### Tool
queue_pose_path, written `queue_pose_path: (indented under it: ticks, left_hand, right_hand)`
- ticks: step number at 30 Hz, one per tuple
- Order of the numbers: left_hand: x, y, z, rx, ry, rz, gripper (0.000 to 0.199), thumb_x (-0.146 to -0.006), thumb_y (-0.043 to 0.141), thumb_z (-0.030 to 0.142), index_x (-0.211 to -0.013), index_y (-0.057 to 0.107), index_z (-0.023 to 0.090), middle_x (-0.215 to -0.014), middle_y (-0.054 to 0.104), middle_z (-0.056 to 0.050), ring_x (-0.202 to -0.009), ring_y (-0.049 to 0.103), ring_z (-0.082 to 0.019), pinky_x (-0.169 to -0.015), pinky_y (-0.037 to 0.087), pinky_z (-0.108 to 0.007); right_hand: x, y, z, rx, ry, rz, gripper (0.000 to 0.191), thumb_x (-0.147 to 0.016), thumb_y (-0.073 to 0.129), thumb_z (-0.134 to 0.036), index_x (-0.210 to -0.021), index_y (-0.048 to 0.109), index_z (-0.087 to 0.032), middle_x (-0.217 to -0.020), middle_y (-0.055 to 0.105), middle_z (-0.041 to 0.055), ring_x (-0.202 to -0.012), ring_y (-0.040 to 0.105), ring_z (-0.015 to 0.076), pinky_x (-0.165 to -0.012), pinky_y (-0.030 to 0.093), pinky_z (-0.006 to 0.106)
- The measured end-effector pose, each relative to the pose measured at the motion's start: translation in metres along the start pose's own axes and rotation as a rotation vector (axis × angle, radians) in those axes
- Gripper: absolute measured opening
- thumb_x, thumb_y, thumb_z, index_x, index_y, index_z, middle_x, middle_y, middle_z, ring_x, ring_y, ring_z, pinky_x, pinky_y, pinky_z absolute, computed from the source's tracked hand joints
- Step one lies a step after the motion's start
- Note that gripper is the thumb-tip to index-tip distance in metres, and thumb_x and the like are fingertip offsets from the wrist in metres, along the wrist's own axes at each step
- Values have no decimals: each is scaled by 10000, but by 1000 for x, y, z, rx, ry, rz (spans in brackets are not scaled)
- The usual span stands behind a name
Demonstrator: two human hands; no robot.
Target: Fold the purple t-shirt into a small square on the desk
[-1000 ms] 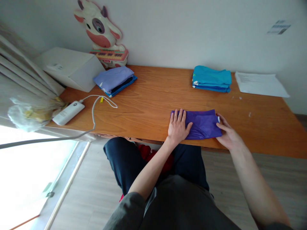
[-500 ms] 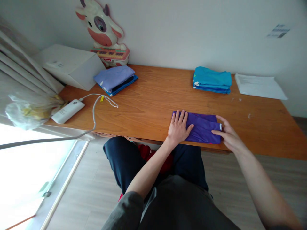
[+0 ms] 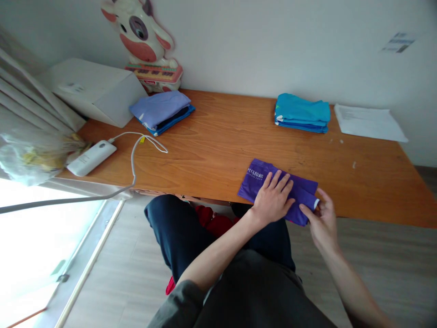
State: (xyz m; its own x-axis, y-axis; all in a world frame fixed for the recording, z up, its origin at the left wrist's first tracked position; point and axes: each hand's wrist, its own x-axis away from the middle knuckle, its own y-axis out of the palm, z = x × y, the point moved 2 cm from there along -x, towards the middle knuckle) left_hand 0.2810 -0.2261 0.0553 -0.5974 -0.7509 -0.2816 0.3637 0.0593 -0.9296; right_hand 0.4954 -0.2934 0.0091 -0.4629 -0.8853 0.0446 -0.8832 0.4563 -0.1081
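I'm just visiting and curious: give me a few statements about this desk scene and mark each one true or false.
1. The left hand lies flat on the folded purple cloth. True.
2. The right hand holds the turquoise folded stack. False: it pinches the purple cloth's right end at the desk's near edge.
3. White lettering shows on the purple cloth. True.
4. The white power bank sits beside the white paper sheets. False: they lie at opposite ends of the wooden desk.
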Motion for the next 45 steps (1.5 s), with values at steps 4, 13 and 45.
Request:
queue_pose_path:
  ticks: [4,13,45]
  left_hand:
    - [5,16,7,20,0,-52,714,-1207,359,579,-1782,474,171,-1873,421,-112,-1777,288,-375,-1454,230,-647]
    - [15,12,4,40,60,-74,744,-1190,375,638,-1797,463,216,-1883,401,-90,-1781,270,-382,-1454,203,-667]
    - [30,2,4,56,97,-74,803,-1182,323,728,-1807,436,236,-1857,450,-70,-1772,310,-347,-1466,184,-645]
  right_hand:
    - [33,8,0,-143,65,130,842,-765,1026,-346,-1515,647,-402,-1483,743,9,-1368,733,241,-1236,587,484]
    - [57,18,-11,-457,514,42,371,-942,910,-495,-1268,811,-350,-1429,826,-6,-1411,742,247,-1176,672,423]
    - [82,36,-18,-404,486,-5,441,-861,1000,-515,-1245,836,-374,-1356,856,-14,-1352,783,264,-1111,718,426]
